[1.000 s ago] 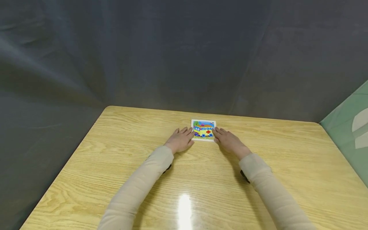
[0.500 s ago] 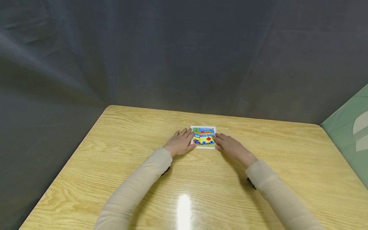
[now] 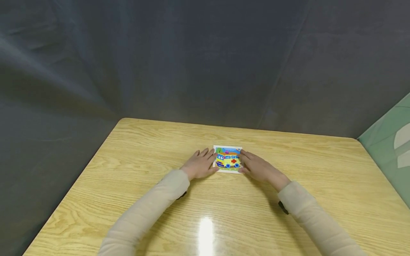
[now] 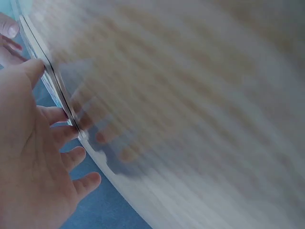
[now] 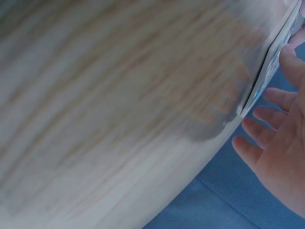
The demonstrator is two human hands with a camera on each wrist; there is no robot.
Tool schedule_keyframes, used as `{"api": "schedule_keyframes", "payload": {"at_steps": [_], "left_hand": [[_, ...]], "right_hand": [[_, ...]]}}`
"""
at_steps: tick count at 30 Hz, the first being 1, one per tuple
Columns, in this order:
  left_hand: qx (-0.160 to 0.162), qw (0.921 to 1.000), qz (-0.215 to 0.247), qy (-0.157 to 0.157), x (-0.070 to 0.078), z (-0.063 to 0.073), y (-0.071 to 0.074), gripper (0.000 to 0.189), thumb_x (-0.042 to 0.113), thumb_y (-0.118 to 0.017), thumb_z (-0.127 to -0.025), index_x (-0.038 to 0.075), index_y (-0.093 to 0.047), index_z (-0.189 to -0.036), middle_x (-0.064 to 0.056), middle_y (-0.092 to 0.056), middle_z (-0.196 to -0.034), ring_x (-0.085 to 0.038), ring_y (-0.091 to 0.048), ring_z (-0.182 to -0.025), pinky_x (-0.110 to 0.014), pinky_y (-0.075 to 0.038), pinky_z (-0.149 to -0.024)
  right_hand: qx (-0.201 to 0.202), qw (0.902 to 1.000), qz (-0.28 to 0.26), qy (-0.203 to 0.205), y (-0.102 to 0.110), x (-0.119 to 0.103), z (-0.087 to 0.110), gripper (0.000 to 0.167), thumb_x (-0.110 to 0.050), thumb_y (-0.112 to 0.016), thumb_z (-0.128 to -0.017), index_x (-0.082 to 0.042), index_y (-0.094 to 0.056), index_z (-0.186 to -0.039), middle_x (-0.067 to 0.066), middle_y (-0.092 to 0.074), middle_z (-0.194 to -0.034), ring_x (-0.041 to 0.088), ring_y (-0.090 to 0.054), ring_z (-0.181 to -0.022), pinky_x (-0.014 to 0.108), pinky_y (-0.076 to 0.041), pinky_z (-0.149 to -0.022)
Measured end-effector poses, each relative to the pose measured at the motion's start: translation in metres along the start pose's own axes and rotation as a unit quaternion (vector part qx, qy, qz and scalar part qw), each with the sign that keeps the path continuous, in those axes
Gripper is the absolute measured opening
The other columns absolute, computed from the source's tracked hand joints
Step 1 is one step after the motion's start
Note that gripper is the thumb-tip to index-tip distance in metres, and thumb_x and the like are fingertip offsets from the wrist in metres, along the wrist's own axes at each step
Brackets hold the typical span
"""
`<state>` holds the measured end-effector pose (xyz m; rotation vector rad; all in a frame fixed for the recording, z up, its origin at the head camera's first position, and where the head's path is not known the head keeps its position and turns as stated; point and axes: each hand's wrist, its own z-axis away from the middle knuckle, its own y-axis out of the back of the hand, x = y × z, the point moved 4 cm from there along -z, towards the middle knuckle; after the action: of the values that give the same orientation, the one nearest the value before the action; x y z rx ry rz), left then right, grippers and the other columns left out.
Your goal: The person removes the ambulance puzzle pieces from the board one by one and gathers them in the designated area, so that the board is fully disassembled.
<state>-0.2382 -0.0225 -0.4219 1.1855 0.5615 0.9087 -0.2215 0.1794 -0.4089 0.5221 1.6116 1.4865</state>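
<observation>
A small flat picture with a white border (image 3: 228, 159) lies on the table, showing a yellow cartoon ambulance with a red cross. At its left edge is my left hand (image 3: 199, 164), fingers spread, thumb and fingertips touching the border. On the opposite side my right hand (image 3: 257, 166) touches the right edge with its fingertips and thumb, partly covering that border. Both wrist views show the picture edge-on: a thin board (image 4: 62, 95) by the left fingers, and the same board (image 5: 267, 67) by the right fingers, which look loosely extended.
The wood-grain table (image 3: 153, 149) has a glossy bright reflection near its front. A dark curtain (image 3: 198, 64) hangs behind the far edge and along the left. Green fabric (image 3: 392, 142) with pale shapes borders the right side.
The picture has slid toward me across the table, with both hands moving along at its sides. The hands keep touching its left and right edges.
</observation>
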Motion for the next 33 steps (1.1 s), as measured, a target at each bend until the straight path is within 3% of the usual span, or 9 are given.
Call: {"api": "schedule_keyframes", "payload": {"at_steps": [5, 12, 20, 25, 33], "left_hand": [[-0.005, 1.0, 0.0, -0.006, 0.003, 0.005, -0.001, 0.067, 0.056, -0.028, -0.1, 0.02, -0.016, -0.155, -0.001, -0.009, -0.163, -0.024, -0.007, -0.151, -0.046, -0.012, -0.123], [0.004, 0.9992, 0.032, -0.025, 0.001, 0.011, -0.002, 0.073, 0.06, -0.036, -0.097, 0.019, -0.018, -0.155, -0.002, -0.011, -0.163, -0.025, -0.009, -0.151, -0.047, -0.014, -0.123], [-0.024, 0.9986, 0.043, -0.02, -0.003, 0.013, -0.006, 0.084, 0.068, -0.035, -0.092, 0.021, -0.007, -0.156, 0.004, -0.002, -0.163, -0.021, -0.003, -0.152, -0.045, -0.009, -0.124], [-0.036, 0.9983, 0.041, -0.021, -0.003, 0.014, -0.007, 0.087, 0.071, -0.036, -0.091, 0.022, -0.005, -0.156, 0.006, 0.001, -0.163, -0.021, -0.001, -0.152, -0.045, -0.008, -0.124], [-0.037, 0.9979, 0.05, -0.016, -0.002, 0.015, -0.007, 0.088, 0.071, -0.037, -0.09, 0.022, -0.004, -0.156, 0.006, 0.001, -0.163, -0.022, -0.004, -0.152, -0.046, -0.009, -0.124]], "right_hand": [[-0.028, 0.9995, 0.006, -0.015, -0.001, 0.0, 0.002, 0.066, -0.029, -0.052, -0.098, 0.009, -0.029, -0.146, 0.031, -0.025, -0.152, 0.05, -0.028, -0.139, 0.061, -0.029, -0.111], [-0.05, 0.9986, 0.01, -0.014, -0.006, -0.002, 0.008, 0.065, -0.03, -0.051, -0.098, 0.008, -0.03, -0.146, 0.029, -0.025, -0.153, 0.048, -0.029, -0.139, 0.063, -0.03, -0.109], [-0.064, 0.9977, 0.008, -0.02, 0.001, -0.011, 0.015, 0.064, -0.031, -0.053, -0.097, 0.008, -0.034, -0.144, 0.029, -0.031, -0.151, 0.048, -0.031, -0.138, 0.061, -0.03, -0.111], [-0.033, 0.9971, -0.048, -0.049, 0.01, -0.017, 0.005, 0.055, -0.02, -0.058, -0.096, 0.01, -0.042, -0.138, 0.029, -0.044, -0.142, 0.045, -0.043, -0.132, 0.055, -0.039, -0.107], [0.012, 0.981, -0.177, -0.079, 0.016, -0.022, -0.023, 0.039, 0.003, -0.06, -0.09, 0.007, -0.051, -0.127, 0.024, -0.061, -0.119, 0.038, -0.059, -0.111, 0.048, -0.052, -0.093]]}}
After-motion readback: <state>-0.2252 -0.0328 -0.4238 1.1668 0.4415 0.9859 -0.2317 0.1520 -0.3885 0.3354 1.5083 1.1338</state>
